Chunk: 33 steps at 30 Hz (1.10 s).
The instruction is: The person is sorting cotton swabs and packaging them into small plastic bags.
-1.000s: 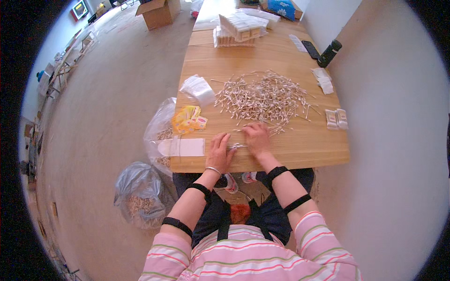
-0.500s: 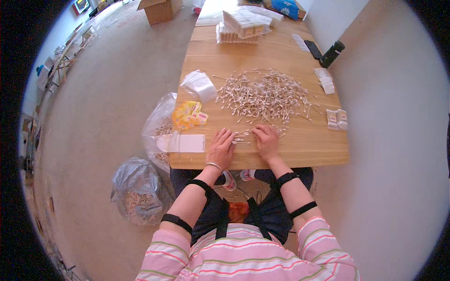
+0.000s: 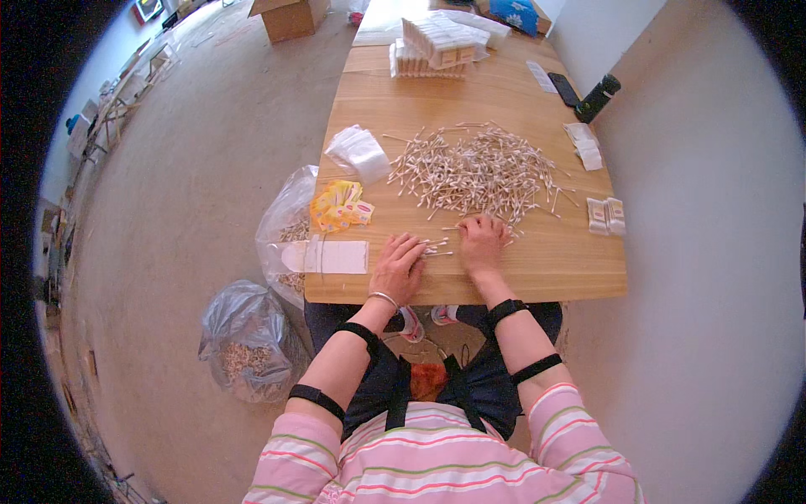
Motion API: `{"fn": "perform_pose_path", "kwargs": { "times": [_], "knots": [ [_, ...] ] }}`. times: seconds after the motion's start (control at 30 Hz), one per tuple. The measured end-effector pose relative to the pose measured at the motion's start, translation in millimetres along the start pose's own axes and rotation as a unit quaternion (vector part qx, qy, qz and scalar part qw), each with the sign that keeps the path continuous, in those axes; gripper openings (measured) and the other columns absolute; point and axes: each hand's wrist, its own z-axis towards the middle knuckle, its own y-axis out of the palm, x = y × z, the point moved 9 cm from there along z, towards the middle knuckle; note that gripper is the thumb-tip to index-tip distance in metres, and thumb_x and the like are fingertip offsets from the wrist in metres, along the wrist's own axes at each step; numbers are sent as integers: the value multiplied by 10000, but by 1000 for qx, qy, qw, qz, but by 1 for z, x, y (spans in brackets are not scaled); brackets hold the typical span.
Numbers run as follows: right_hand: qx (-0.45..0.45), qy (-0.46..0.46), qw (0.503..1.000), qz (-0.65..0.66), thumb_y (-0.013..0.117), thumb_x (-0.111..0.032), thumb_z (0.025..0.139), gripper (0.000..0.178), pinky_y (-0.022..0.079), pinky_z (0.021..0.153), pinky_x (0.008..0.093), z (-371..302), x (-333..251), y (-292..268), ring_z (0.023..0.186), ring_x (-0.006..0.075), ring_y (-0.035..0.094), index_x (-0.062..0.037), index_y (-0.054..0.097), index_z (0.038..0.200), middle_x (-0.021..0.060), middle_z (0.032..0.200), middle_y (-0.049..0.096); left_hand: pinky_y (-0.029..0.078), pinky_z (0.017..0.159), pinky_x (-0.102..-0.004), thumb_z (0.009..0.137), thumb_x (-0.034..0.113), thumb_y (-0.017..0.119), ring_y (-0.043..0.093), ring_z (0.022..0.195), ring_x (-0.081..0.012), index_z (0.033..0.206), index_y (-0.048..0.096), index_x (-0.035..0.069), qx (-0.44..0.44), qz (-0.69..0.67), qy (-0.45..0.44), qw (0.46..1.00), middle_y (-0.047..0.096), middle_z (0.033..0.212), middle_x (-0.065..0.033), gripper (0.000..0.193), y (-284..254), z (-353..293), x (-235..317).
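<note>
A large loose heap of cotton swabs (image 3: 470,168) covers the middle of the wooden table. My left hand (image 3: 398,265) lies low on the tabletop with its fingers closed over a few swabs, whose white tips (image 3: 437,246) stick out to the right. At the near edge of the heap, my right hand (image 3: 482,245) has its fingers curled down onto cotton swabs. Some swab ends show on both sides of it, while its fingertips are partly hidden. Beside my left hand is a flat white packet (image 3: 342,257) with a clear flap.
Yellow printed slips (image 3: 336,207) and clear plastic bags (image 3: 358,151) lie at the left edge. Packed bundles (image 3: 437,50) are stacked at the back. Along the right stand small packs (image 3: 605,216), a phone (image 3: 563,89) and a dark bottle (image 3: 598,98). A filled plastic bag (image 3: 250,344) sits on the floor.
My right hand has shifted slightly right and toward the heap, away from my left hand, and its fingers are more curled. My left hand has hardly moved.
</note>
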Motion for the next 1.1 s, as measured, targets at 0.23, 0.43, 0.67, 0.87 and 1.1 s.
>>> {"fn": "perform_pose_path", "kwargs": {
  "times": [0.23,0.43,0.67,0.87,1.1],
  "knots": [
    [-68,-40,997,13,642,-254,759,87,325,858,417,3,-43,19,946,225,489,-190,669,811,4,880,572,328,1048,-422,810,143,616,433,1211,-311,1136,581,93,1,-36,7,999,553,1203,-122,332,4,-2,-2],
    [-105,-24,978,179,588,-146,757,156,377,846,414,-7,-47,24,975,235,506,-163,674,885,15,942,606,287,1073,-420,790,198,640,326,1285,-336,1304,405,43,21,-21,-64,998,409,1333,-188,586,-7,2,-2],
    [-58,22,978,199,526,-23,746,263,402,872,419,-19,-10,9,961,303,523,-78,647,973,98,985,590,252,1093,-415,794,227,625,352,1274,-329,1282,418,-5,-14,-6,-45,999,448,1305,-182,578,-1,2,0],
    [-18,55,949,311,464,47,783,352,377,955,406,-21,-38,14,1075,322,493,-19,539,1120,165,1116,526,268,1086,-413,791,191,622,378,1255,-328,1250,453,3,-11,-12,-35,999,476,1274,-179,525,1,1,-2],
    [-25,166,859,484,397,64,852,392,294,1065,333,-29,-16,50,1234,220,400,19,428,1240,125,1296,419,302,1068,-412,766,133,624,401,1234,-328,1233,462,8,6,-64,-41,997,490,1257,-168,510,4,1,-5]
  ]
}}
